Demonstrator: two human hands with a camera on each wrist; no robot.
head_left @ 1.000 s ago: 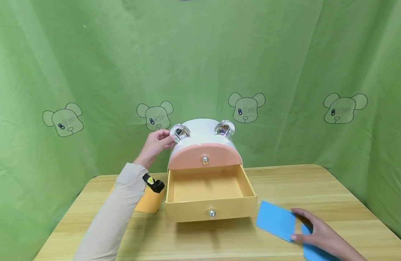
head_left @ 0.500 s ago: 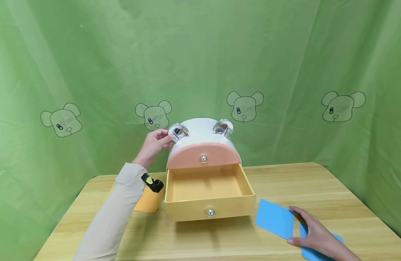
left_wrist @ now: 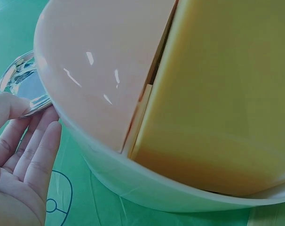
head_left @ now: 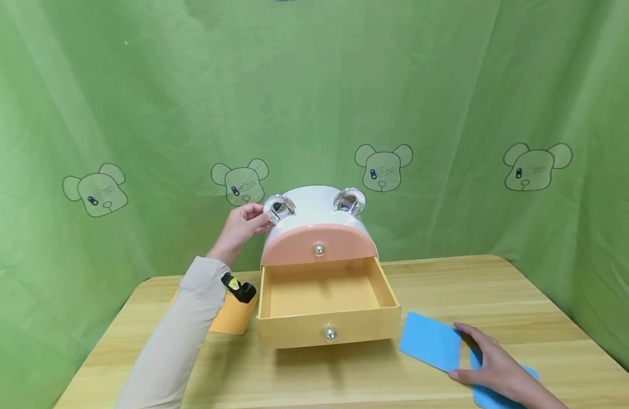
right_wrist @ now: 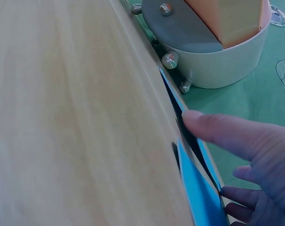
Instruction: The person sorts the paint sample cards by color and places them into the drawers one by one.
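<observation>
My left hand (head_left: 238,230) pinches the silver left ear (left_wrist: 27,84) of a white toy-like drawer box (head_left: 314,204), thumb in front and fingers behind. Its yellow lower drawer (head_left: 294,332) is pulled out with nothing inside, while the pink upper drawer (head_left: 288,248) is closed. At the right, my right hand (head_left: 498,366) holds a blue card (head_left: 430,342) by one end, thumb on the near edge and fingers on the far one. The right wrist view shows that card (right_wrist: 207,157) edge-on, with a dark shadow beneath. Under the hand lies a second blue card (right_wrist: 196,188).
An orange card (head_left: 234,315) lies on the wooden table (head_left: 462,289) left of the box, partly hidden by my left forearm. A green curtain (head_left: 314,85) printed with bear heads hangs right behind and beside the table.
The view has shifted slightly. My right hand has moved a little with the blue card, and more of the second card's right corner shows. The left hand stays on the ear.
</observation>
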